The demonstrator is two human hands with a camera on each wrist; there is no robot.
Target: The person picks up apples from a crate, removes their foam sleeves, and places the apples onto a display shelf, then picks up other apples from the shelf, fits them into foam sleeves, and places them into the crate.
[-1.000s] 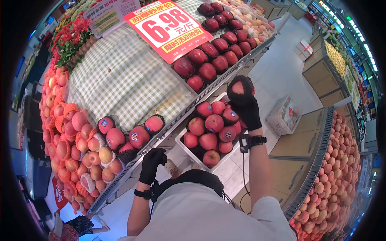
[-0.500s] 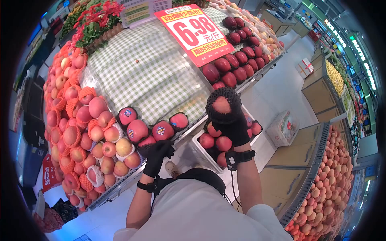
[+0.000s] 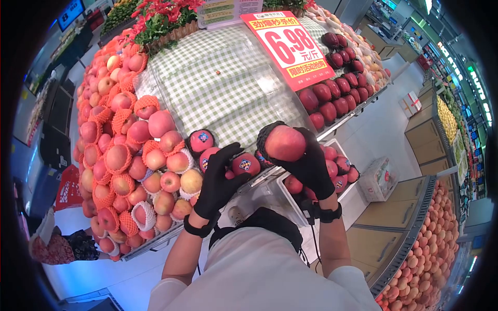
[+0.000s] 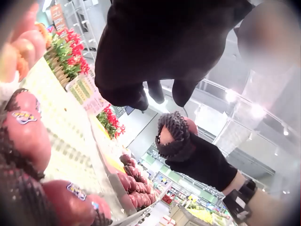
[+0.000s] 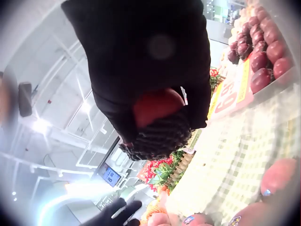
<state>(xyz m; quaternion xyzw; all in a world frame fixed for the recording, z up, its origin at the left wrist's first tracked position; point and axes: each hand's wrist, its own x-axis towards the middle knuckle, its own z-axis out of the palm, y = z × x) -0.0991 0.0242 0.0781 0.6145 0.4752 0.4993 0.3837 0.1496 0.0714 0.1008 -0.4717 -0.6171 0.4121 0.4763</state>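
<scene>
We log one pink-red apple (image 3: 285,143), round, with paler yellowish flecks and a bare face turned up, and a black net sleeve (image 3: 263,139) bunched round its far-left side. We place it in the air by the near-right corner of the checkered cloth (image 3: 207,98), our landmark. The right hand (image 3: 311,166), black-gloved, grips it, fingers and thumb curled round fruit and net together. The left hand (image 3: 220,179), also gloved, is loosely open, thumb apart from the bent fingers, holding nothing; it hovers at the near edge of the cloth, over the stickered apples (image 3: 245,165). In the left wrist view we see its fingertips hanging free, well apart from the fruit. Counts: one apple in hand; at least four stickered apples on the near edge of the cloth, some of them partly covered by the left hand; one white crate (image 3: 292,205) lower down, off the near-right corner of the cloth, with at least six crate apples (image 3: 332,168) showing past the right arm. One red price sign (image 3: 290,49) reading 6.98 at the cloth's far-right side; more than a dozen dark red apples (image 3: 327,111) in rows to the right of the cloth. The foam-netted pile (image 3: 119,158) left of the cloth is too crowded for us to count.
</scene>
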